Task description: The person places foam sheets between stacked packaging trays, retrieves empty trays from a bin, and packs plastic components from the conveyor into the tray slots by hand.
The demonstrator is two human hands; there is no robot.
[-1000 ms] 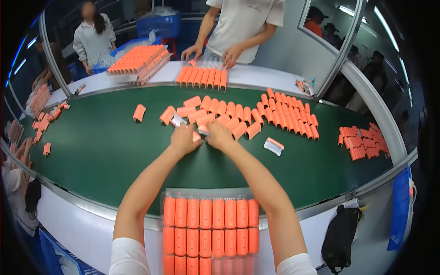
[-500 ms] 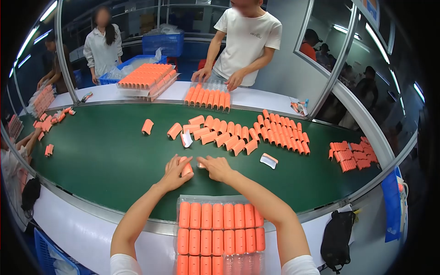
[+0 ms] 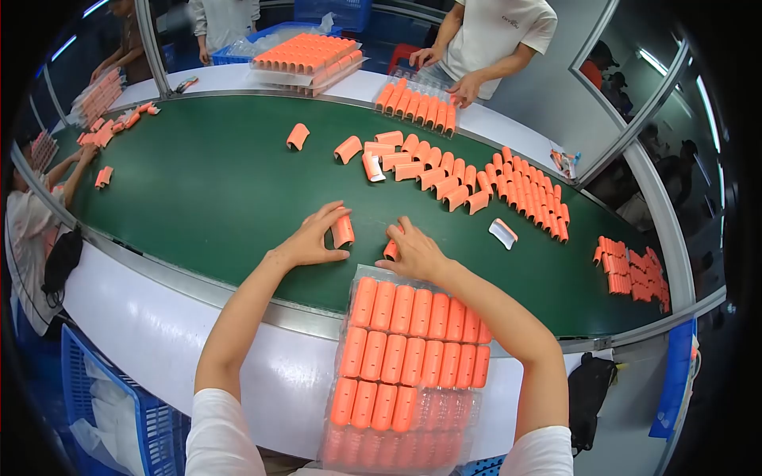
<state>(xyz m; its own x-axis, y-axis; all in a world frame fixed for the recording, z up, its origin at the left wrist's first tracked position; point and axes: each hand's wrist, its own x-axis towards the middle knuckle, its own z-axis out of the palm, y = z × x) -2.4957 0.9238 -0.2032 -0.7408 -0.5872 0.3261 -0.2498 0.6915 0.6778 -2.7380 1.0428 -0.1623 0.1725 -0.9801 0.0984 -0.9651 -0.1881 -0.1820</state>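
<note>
On the green belt, my left hand [image 3: 308,239] curls its fingers and thumb around an orange curved plastic shell [image 3: 343,231], its outer face upward. To the right, my right hand [image 3: 416,252] grips a second orange shell [image 3: 391,251] between thumb and fingers. That shell is partly hidden by the fingers. Just below my hands lies a clear plastic tray [image 3: 451,401], jutting over the table edge. Rows of orange shells [image 3: 390,355] fill its upper part, and its lower right pockets hold no shells.
Loose shells [image 3: 432,178] and a dense block of them [image 3: 529,194] lie farther along the belt. One shell [image 3: 503,233] shows its white inside. Across the belt, a person in a white shirt [image 3: 508,40] handles another tray [image 3: 417,107]. A blue crate [image 3: 151,428] stands lower left.
My view has tilted down and shifted left. My hands are farther apart, and the shell under my right hand now shows its orange side where white showed before.
</note>
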